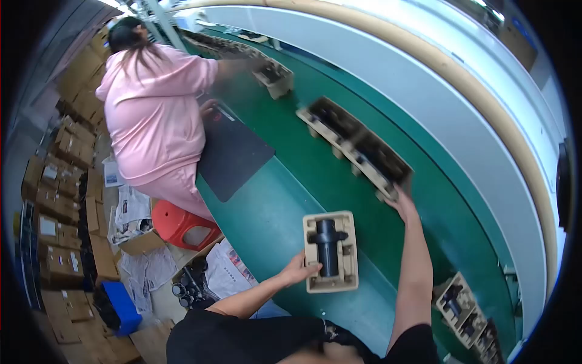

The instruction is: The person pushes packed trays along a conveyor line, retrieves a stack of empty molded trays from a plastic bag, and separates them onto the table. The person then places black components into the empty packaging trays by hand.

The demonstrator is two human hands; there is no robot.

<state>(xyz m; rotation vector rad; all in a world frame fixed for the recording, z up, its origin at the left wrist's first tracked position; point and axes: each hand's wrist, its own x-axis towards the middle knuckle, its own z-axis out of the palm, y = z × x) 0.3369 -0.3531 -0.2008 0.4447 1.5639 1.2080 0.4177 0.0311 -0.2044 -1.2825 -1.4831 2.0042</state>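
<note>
Left hand [297, 270] grips small tray [347, 281], thumb by black part [328, 247]. Right hand [400, 204] touches long tray [347, 147] beyond small tray; closure unclear. Risk: small tray tilts, part drops.

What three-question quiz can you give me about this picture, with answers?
1. What lies in the tan, rectangular tray that the left hand holds? A) a black, cylindrical part; B) a white cup; C) a red ball.
2. True or false: the right hand touches another tan, boxy tray.
3. Fill in: the other person near the red plastic stool wears ____ clothes.
Key: 1. A; 2. true; 3. pink.
</note>
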